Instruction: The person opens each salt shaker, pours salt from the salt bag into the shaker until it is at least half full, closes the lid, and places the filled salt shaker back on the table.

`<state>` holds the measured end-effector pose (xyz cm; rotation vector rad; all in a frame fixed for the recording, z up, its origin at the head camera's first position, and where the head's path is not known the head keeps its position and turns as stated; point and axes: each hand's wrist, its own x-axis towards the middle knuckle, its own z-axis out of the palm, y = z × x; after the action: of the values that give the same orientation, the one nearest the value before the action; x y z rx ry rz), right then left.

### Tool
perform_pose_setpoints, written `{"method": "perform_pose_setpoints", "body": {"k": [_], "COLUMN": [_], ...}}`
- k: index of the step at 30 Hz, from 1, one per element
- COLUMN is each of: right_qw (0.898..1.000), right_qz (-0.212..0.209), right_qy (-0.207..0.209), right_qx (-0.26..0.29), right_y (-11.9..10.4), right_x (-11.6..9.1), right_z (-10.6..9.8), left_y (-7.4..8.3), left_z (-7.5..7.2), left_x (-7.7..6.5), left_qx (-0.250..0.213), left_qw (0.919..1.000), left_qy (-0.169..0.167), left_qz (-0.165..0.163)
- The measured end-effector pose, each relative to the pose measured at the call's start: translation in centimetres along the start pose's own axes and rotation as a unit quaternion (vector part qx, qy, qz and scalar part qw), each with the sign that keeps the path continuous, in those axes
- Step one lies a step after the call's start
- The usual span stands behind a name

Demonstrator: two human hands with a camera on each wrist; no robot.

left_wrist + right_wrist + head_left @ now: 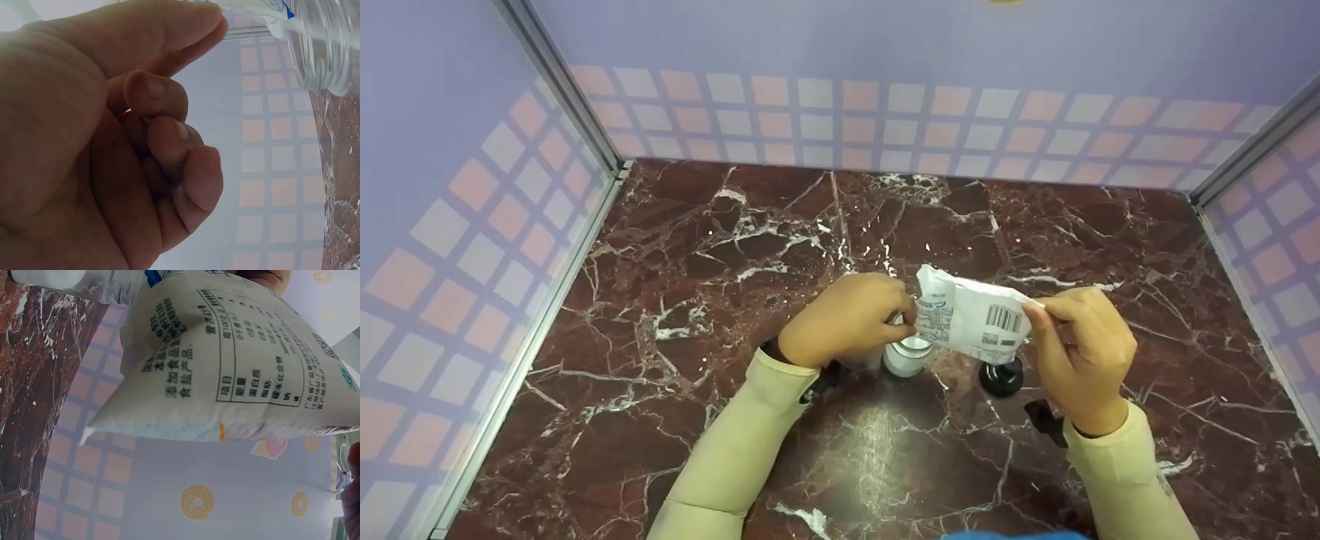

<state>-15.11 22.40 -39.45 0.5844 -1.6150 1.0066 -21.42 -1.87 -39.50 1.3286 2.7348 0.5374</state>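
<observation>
A white printed bag of salt [971, 319] is held tilted between both hands, its left end lower and over the mouth of a clear glass jar [906, 361]. My left hand [847, 315] pinches the bag's left end between thumb and index finger, the other fingers curled in. My right hand [1086, 352] grips the upper right corner with thumb and fingers. In the left wrist view, white salt passes into the threaded mouth of the jar [320, 62]. White contents show inside the jar [56, 277] in the right wrist view.
A round black lid [1001, 379] lies right of the jar, under the bag. White grains [877, 251] are scattered on the dark red marbled table [720, 300] beyond the jar. Tiled-pattern panels [840, 112] enclose the back and both sides.
</observation>
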Motion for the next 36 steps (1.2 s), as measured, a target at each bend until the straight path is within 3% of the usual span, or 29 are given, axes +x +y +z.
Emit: {"method": "perform_pose_setpoints", "body": {"k": [9, 19, 36], "right_qw": [1.000, 1.000, 1.000], "right_qz": [-0.003, 0.000, -0.009], "right_qy": [0.001, -0.002, -0.004], "right_qx": [-0.006, -0.007, -0.015], "right_y": [0.05, 0.13, 0.09], "right_x": [-0.17, -0.08, -0.12], "right_z": [0.07, 0.06, 0.18], "left_y": [-0.40, -0.39, -0.41], "left_z": [-0.37, -0.24, -0.47], "left_x": [-0.69, -0.47, -0.57], "left_qx": [-0.004, 0.004, -0.006], "left_qw": [0.9999, 0.9998, 1.0000], "left_qy": [0.014, 0.017, 0.004], "left_qz": [0.001, 0.010, 0.005]}}
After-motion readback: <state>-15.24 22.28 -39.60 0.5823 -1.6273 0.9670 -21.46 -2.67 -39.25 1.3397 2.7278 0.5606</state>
